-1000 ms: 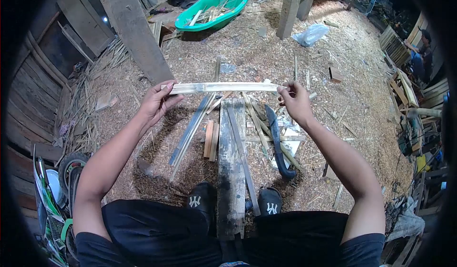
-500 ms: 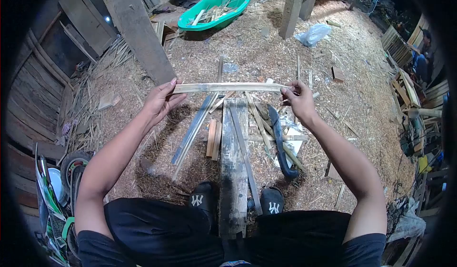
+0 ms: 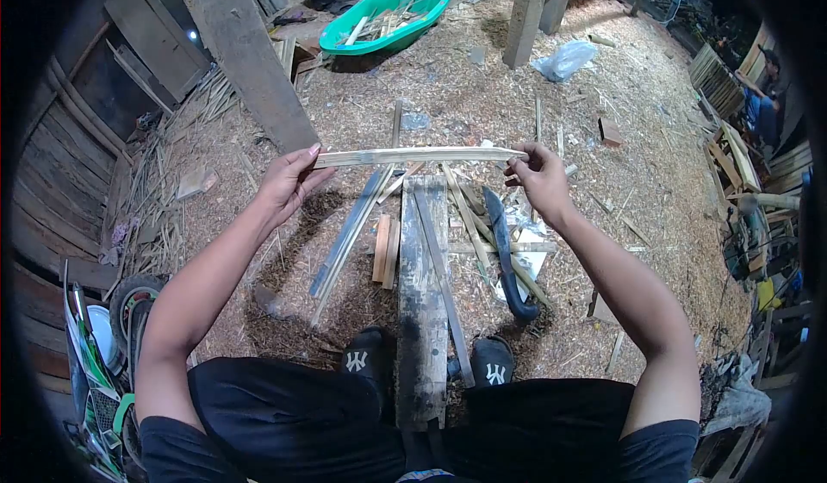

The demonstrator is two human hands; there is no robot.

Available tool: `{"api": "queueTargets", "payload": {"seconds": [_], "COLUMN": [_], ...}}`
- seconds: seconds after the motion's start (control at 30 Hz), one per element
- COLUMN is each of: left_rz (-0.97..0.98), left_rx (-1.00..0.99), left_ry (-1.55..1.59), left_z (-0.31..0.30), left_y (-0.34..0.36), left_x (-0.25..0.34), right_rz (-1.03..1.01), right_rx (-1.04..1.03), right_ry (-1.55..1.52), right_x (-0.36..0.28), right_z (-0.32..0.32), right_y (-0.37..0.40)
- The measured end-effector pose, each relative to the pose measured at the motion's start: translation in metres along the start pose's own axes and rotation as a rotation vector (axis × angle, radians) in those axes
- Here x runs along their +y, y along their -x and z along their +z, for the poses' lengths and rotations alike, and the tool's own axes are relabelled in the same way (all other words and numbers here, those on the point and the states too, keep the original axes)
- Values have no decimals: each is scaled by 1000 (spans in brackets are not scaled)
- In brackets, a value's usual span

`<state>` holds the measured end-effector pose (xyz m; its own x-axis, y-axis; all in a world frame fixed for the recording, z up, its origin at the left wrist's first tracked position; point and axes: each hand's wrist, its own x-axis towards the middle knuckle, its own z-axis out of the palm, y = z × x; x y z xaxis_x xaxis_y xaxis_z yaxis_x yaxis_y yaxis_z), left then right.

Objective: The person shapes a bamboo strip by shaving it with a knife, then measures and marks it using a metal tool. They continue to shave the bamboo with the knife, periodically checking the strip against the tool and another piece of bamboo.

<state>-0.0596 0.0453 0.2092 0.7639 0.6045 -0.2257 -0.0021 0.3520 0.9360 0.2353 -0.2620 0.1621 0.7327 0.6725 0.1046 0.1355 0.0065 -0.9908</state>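
Observation:
A pale wooden strip [image 3: 413,155] is held up level in front of me, one end in each hand. My left hand [image 3: 289,183] pinches its left end between thumb and fingers. At the pointed right end, the fingertips of my right hand [image 3: 541,177] are closed on the wood. Below the strip, a scuffed wooden plank [image 3: 424,311] runs out from between my legs, with a thin dark strip [image 3: 444,285] lying along it. To the plank's right rests a machete [image 3: 508,259] with a black handle.
Several long strips [image 3: 349,233] and two short wood pieces [image 3: 387,250] lie left of the plank. Farther off are a green tub [image 3: 388,39] of offcuts, a slanted post [image 3: 250,61] and a plastic bag [image 3: 564,61]. Another person [image 3: 762,104] is at the far right.
The wooden strip has turned slightly, its right end now a little higher, and my right fingers have shifted slightly on its tip. Everything else stays nearly the same.

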Motion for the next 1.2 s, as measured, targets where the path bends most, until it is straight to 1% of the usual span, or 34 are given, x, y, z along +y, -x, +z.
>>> {"api": "queueTargets", "payload": {"seconds": [0.17,0.3,0.37,0.47,0.57,0.7,0.87,1.0,1.07,1.1,1.17,1.2], "left_rz": [1,14,18,19,28,32,32,27,23,30,38,33], "left_rx": [1,5,6,18,10,36,30,50,58,58,57,59], "left_ry": [23,24,25,23,30,15,-3,12,24,25,26,27], "left_z": [1,2,0,-1,0,3,4,3,3,2,2,3], "left_y": [1,0,-1,-3,-2,-2,-3,-4,-4,-5,-5,-4], "left_x": [1,1,0,0,1,-1,0,0,0,0,0,-1], "right_rz": [42,35,23,59,43,42,92,91,87,88,4,7], "right_rx": [-3,11,-15,-27,-33,-25,-11,-18,-48,-48,-25,-25], "right_ry": [0,16,125,145,199,256,454,382,273,272,382,381], "right_x": [-4,0,4,3,17,20,17,9,3,6,13,10], "right_z": [1,0,-1,-1,-6,-6,-4,-1,0,0,-1,0], "right_y": [2,1,-1,0,-6,-6,-2,3,5,5,4,6]}}
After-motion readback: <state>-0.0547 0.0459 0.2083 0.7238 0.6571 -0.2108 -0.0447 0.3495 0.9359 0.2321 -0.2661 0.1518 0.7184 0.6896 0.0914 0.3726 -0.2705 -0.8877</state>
